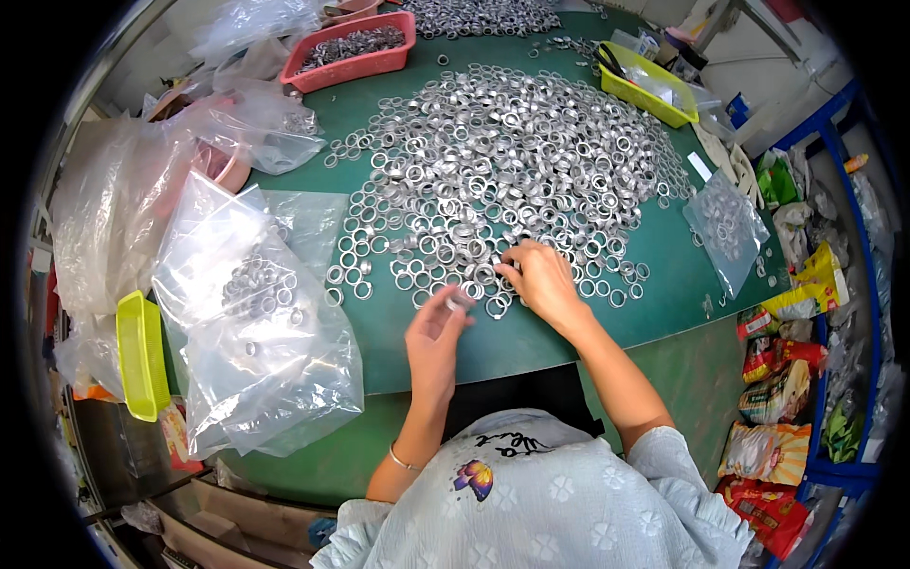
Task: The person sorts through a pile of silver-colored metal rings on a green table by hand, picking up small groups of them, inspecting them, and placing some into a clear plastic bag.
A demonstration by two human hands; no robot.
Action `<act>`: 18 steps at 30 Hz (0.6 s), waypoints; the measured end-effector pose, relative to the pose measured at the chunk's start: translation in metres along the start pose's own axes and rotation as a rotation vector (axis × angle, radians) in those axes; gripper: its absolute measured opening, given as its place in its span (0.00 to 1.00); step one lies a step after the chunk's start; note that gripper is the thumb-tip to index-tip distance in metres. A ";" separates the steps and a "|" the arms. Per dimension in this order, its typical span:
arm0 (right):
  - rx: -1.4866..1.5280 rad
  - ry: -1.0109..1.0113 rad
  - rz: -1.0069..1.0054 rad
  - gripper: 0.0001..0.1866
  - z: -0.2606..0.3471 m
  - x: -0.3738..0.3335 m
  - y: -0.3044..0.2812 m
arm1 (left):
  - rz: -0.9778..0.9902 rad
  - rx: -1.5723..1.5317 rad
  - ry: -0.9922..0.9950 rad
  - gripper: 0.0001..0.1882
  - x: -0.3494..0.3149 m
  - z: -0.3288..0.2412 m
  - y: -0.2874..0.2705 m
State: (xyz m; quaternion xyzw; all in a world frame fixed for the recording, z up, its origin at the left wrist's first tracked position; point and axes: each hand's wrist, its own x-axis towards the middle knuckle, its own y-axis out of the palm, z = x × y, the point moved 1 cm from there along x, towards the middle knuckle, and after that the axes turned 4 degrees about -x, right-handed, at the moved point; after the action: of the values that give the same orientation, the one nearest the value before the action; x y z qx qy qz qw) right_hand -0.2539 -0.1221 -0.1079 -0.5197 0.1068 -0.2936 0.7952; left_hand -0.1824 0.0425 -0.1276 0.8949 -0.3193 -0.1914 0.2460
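A wide heap of silvery metal rings (531,142) is spread over the green table. My left hand (436,334) is at the heap's near edge, its fingers curled round a metal ring (461,300) that is slightly blurred. Just to the right, my right hand (544,283) reaches into the near side of the heap. Its thumb and fingers are bent together at the rings, and whatever is between the fingertips is hidden. Left of the hands lies a clear plastic bag (275,356) with several rings in it.
A red basket (403,59) of small metal parts is at the back left, a yellow-green basket (621,88) at the back right. Another clear bag (725,232) of rings lies at the right edge. An upright yellow-green tray (142,356) and blue shelving (823,360) flank the table (512,349).
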 end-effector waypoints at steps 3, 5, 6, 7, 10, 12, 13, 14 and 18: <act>0.340 0.020 -0.034 0.08 -0.006 0.004 -0.004 | 0.059 -0.350 -0.326 0.19 -0.016 -0.003 -0.009; 0.658 0.242 0.169 0.08 0.003 -0.005 -0.018 | 0.058 -0.493 -0.395 0.20 -0.027 -0.004 -0.012; 0.769 0.206 0.218 0.07 0.014 -0.016 -0.021 | 0.056 -0.600 -0.461 0.20 -0.030 -0.003 -0.013; 0.878 0.174 0.271 0.07 0.023 -0.029 -0.022 | 0.100 -0.703 -0.516 0.20 -0.030 -0.001 -0.014; 1.645 0.269 0.503 0.07 0.049 -0.058 -0.020 | 0.198 -0.940 -0.666 0.16 -0.032 0.004 -0.010; 2.024 0.401 0.679 0.08 0.040 -0.069 -0.003 | 0.061 -0.715 -0.523 0.13 -0.033 0.011 -0.009; 2.249 0.420 0.738 0.09 0.040 -0.067 0.000 | -0.010 -0.599 -0.451 0.12 -0.032 0.013 -0.009; 2.278 0.478 0.670 0.12 0.037 -0.064 -0.002 | 0.039 -0.490 -0.317 0.11 -0.027 0.008 -0.008; 1.387 0.338 0.272 0.15 0.025 -0.027 -0.015 | 0.074 0.578 0.196 0.10 0.017 -0.004 -0.018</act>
State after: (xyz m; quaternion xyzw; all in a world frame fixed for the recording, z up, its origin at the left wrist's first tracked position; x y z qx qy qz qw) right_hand -0.2687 -0.0913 -0.0875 0.1744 0.0810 -0.2685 0.9439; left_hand -0.1595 0.0448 -0.1378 0.9298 -0.3677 0.0037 0.0177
